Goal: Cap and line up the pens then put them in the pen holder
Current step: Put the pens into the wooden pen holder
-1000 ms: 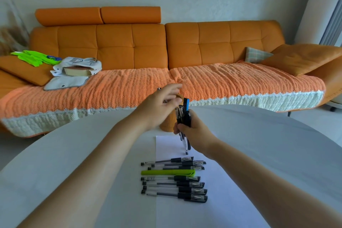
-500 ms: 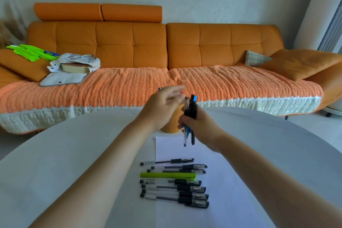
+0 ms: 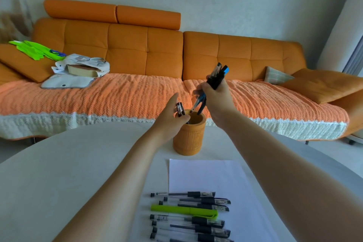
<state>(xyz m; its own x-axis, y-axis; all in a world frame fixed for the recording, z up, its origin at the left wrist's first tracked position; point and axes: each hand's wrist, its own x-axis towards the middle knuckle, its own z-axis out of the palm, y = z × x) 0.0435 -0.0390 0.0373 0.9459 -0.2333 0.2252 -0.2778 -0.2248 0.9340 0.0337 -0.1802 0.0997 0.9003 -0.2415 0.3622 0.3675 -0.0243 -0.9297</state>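
An orange pen holder (image 3: 189, 138) stands on the white table, just beyond a white sheet of paper (image 3: 208, 177). My right hand (image 3: 216, 100) grips a bundle of pens (image 3: 215, 78) tilted over the holder, tips pointing down at its mouth. My left hand (image 3: 170, 120) rests at the holder's left rim and pinches one black-capped pen (image 3: 180, 109) that leans into the holder. A row of capped pens (image 3: 192, 224), several black and one green (image 3: 184, 211), lies lined up across the near edge of the paper.
The round white table (image 3: 68, 173) carries everything. Behind it runs an orange sofa (image 3: 137, 55) with a woven cover, a book on a cloth bag (image 3: 82, 69), green gloves (image 3: 37, 50) at far left and cushions at right.
The camera has tilted and come closer. My right hand has lifted and tipped the pen bundle toward the holder's mouth. My left hand has dropped to the holder's rim with one pen.
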